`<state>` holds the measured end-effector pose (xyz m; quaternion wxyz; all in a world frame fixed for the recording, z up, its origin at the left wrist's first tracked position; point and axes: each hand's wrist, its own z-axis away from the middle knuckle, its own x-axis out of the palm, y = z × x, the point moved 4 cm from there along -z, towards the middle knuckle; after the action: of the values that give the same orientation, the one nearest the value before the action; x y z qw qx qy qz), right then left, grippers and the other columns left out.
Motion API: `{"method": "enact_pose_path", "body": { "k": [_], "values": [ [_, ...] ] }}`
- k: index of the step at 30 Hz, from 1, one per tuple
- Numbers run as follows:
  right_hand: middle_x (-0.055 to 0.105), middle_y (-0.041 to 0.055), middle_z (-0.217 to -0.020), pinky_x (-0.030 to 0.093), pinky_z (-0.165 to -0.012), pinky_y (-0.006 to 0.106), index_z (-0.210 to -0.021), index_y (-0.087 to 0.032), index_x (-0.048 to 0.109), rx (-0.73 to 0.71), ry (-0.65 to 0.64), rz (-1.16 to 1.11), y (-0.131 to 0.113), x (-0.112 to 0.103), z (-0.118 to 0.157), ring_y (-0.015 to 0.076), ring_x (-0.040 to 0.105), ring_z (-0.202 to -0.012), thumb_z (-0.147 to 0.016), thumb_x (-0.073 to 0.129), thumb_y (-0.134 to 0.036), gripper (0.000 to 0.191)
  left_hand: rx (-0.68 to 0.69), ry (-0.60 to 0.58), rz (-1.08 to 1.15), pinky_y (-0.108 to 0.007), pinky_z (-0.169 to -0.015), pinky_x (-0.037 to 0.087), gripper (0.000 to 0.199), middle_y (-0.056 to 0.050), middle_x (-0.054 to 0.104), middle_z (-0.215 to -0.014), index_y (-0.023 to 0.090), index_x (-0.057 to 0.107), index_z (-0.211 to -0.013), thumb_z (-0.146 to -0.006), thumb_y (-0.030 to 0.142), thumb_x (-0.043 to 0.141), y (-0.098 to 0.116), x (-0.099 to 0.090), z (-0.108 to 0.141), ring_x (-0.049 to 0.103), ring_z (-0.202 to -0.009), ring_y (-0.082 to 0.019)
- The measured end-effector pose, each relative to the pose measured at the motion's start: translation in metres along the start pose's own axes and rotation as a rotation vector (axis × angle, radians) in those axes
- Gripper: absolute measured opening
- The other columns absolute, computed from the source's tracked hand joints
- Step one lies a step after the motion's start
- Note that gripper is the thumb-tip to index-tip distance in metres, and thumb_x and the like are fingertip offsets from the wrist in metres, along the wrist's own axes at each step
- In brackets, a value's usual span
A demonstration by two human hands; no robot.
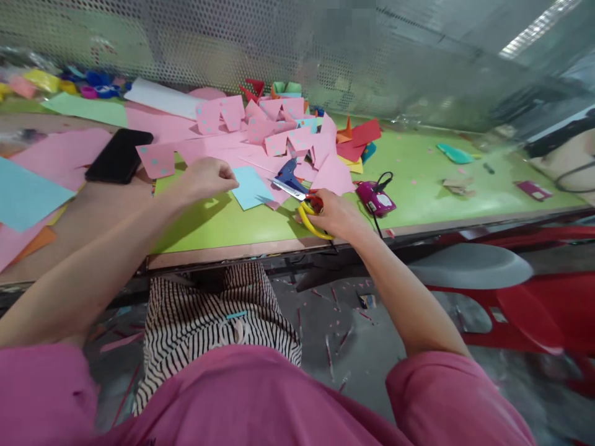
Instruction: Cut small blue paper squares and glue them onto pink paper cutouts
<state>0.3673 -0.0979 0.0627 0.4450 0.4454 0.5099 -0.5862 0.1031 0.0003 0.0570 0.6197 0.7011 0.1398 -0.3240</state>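
Right hand (341, 215) holds scissors (300, 196) — blades (287, 188) near edge of blue paper (251, 188).

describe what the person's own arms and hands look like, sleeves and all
The left sleeve and right sleeve are short, plain and magenta-pink. Below them, the left forearm and right forearm are bare, with no watch or bracelet visible. The left hand and right hand wear no gloves; whether the fingers carry rings is too small to tell.
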Motion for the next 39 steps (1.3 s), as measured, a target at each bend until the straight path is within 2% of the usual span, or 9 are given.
{"method": "enact_pose_path", "body": {
  "k": [4,9,14,20,23,26,28,33,39],
  "values": [
    [0.074,0.0141,-0.104,0.050,-0.075,0.039,-0.128,-0.015,0.063,-0.005,-0.046,0.051,-0.006,0.001,-0.007,0.0296,0.069,-0.094,-0.083,0.069,-0.047,0.056,-0.013,0.067,-0.005,-0.031,-0.077,0.042,0.013,0.001,0.065,-0.062,0.020,0.071,-0.067,-0.078,0.022,0.078,-0.013,-0.030,0.004,0.054,-0.061,-0.015],
    [0.074,0.0177,-0.105,0.051,-0.076,0.043,-0.124,-0.012,0.063,-0.009,-0.052,0.135,-0.014,0.000,-0.009,0.0334,0.070,-0.096,-0.088,0.062,-0.047,0.050,-0.124,0.109,0.307,-0.032,-0.074,0.047,0.014,-0.003,0.068,-0.060,0.016,0.069,-0.071,-0.084,0.014,0.073,-0.048,-0.057,0.001,0.059,-0.062,-0.015],
    [0.074,0.0206,-0.117,0.052,-0.077,0.045,-0.125,-0.012,0.063,-0.003,-0.048,0.235,-0.016,0.003,-0.009,0.0379,0.071,-0.102,-0.090,0.060,-0.046,0.049,-0.282,0.005,0.619,-0.028,-0.059,0.047,0.013,-0.013,0.075,-0.076,0.015,0.074,-0.071,-0.079,0.023,0.081,-0.069,-0.050,-0.002,0.062,-0.060,-0.016],
    [0.075,0.0186,-0.110,0.051,-0.072,0.045,-0.119,-0.017,0.064,-0.079,-0.086,0.258,-0.018,-0.008,-0.006,0.0389,0.069,-0.101,-0.086,0.067,-0.049,0.046,-0.270,0.022,0.516,-0.032,-0.062,0.046,0.013,-0.013,0.075,-0.080,0.016,0.077,-0.074,-0.077,0.027,0.081,-0.060,-0.044,0.000,0.064,-0.064,-0.020],
    [0.074,0.0173,-0.108,0.049,-0.068,0.042,-0.112,-0.020,0.065,-0.146,-0.028,0.296,-0.030,-0.016,-0.003,0.0367,0.068,-0.099,-0.087,0.068,-0.051,0.040,-0.104,0.233,0.283,-0.031,-0.067,0.042,0.018,-0.002,0.069,-0.069,0.019,0.074,-0.074,-0.077,0.034,0.083,-0.055,-0.076,0.005,0.056,-0.064,-0.016],
    [0.073,0.0131,-0.107,0.046,-0.066,0.038,-0.109,-0.024,0.066,-0.246,0.036,0.242,-0.047,-0.019,-0.006,0.0317,0.068,-0.096,-0.096,0.059,-0.046,0.027,0.010,0.601,0.044,-0.030,-0.075,0.043,0.019,0.002,0.071,-0.086,0.022,0.071,-0.092,-0.086,0.040,0.074,-0.058,-0.118,0.016,0.056,-0.075,-0.015],
    [0.073,0.0116,-0.105,0.045,-0.067,0.038,-0.106,-0.024,0.067,-0.260,0.079,0.203,-0.052,-0.020,-0.015,0.0304,0.067,-0.097,-0.100,0.053,-0.041,0.022,-0.042,0.637,0.030,-0.030,-0.075,0.043,0.021,0.001,0.071,-0.091,0.022,0.070,-0.099,-0.090,0.041,0.070,-0.067,-0.129,0.018,0.057,-0.078,-0.015],
    [0.072,0.0165,-0.111,0.048,-0.073,0.042,-0.113,-0.020,0.067,-0.100,0.175,0.246,-0.030,-0.024,-0.045,0.0346,0.066,-0.104,-0.098,0.051,-0.032,0.025,-0.175,0.454,0.204,-0.030,-0.072,0.043,0.032,-0.003,0.069,-0.095,0.019,0.068,-0.104,-0.087,0.045,0.076,-0.092,-0.108,0.002,0.055,-0.074,-0.015],
    [0.075,0.0176,-0.111,0.052,-0.082,0.045,-0.116,-0.016,0.067,-0.060,0.005,0.199,-0.001,-0.014,-0.057,0.0344,0.070,-0.105,-0.095,0.050,-0.036,0.034,-0.093,0.454,0.102,-0.029,-0.087,0.042,0.025,-0.001,0.070,-0.099,0.021,0.071,-0.096,-0.081,0.038,0.081,-0.092,-0.095,-0.010,0.056,-0.087,-0.018]
  ]
}}
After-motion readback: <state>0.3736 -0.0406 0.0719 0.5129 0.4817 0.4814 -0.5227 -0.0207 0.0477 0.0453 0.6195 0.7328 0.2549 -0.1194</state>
